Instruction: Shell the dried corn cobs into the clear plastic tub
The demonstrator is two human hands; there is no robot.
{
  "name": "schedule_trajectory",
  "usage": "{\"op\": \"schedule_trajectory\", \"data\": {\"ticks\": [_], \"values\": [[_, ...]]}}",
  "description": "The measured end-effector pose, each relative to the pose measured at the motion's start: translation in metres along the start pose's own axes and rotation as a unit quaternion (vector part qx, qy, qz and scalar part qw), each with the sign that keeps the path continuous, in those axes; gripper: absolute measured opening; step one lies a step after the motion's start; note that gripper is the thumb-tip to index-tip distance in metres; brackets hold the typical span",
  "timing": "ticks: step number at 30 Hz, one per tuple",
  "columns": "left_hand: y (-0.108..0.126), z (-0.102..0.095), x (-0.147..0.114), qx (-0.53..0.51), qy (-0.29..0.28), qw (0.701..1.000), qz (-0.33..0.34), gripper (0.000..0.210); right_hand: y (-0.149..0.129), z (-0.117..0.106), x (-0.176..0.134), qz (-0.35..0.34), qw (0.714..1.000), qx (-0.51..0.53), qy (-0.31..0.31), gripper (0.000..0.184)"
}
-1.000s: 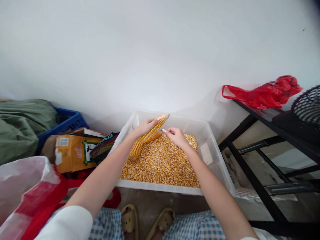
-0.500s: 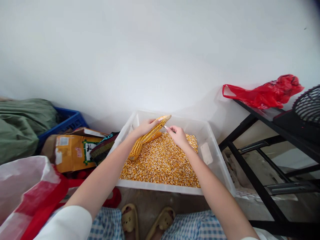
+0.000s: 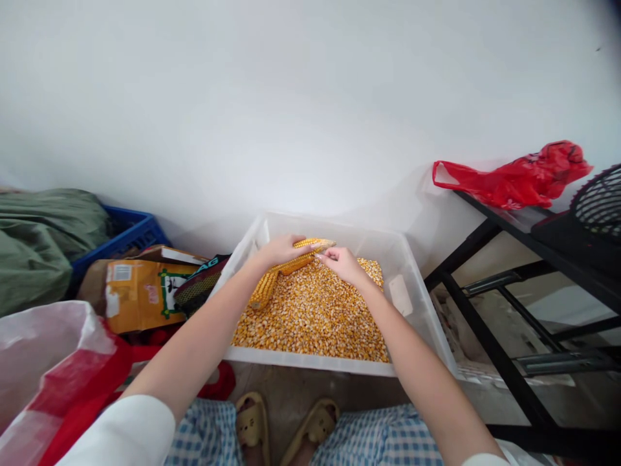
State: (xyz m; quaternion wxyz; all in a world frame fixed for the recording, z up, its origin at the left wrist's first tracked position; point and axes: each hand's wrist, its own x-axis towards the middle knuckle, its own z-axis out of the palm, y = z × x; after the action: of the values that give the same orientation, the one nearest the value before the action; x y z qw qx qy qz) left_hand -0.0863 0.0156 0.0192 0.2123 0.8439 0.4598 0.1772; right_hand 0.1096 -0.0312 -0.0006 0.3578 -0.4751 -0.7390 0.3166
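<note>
My left hand (image 3: 284, 250) is closed around an ear of corn (image 3: 310, 246), its tip pointing right. My right hand (image 3: 339, 264) is closed in a pinch at the lower side of that ear near the tip. The thin dark tool between its fingers is mostly hidden now. Beneath my left hand, another ear of corn (image 3: 264, 290) rests on loose corn kernels (image 3: 315, 317). The kernels fill the bottom of a translucent white plastic bin (image 3: 310, 361).
A black metal frame (image 3: 490, 336) stands right of the bin, with a red plastic bag (image 3: 519, 178) on top. To the left are a blue crate (image 3: 130, 236), an orange package (image 3: 140, 294) and a red-and-white bag (image 3: 72, 369). A white wall (image 3: 310, 116) rises behind.
The held ear has tipped lower, its tip dropping toward the kernels. My right hand has come up against it, and the thin dark tool shows less than before.
</note>
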Motion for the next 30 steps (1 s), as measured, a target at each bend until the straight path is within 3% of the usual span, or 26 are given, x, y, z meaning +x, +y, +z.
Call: {"op": "schedule_trajectory", "data": {"ticks": [9, 19, 30], "values": [[0.005, 0.002, -0.001, -0.105, 0.024, 0.994, -0.002, 0.063, 0.007, 0.011, 0.003, 0.091, 0.985, 0.141, 0.031, 0.04], [0.004, 0.0, 0.0, -0.03, -0.005, 0.999, -0.018, 0.064, 0.007, -0.002, 0.002, 0.094, 0.978, 0.177, -0.057, 0.037], [0.011, -0.007, -0.009, 0.037, 0.002, 0.999, 0.022, 0.06, 0.013, 0.001, 0.002, 0.109, 0.975, 0.177, -0.083, 0.037]]}}
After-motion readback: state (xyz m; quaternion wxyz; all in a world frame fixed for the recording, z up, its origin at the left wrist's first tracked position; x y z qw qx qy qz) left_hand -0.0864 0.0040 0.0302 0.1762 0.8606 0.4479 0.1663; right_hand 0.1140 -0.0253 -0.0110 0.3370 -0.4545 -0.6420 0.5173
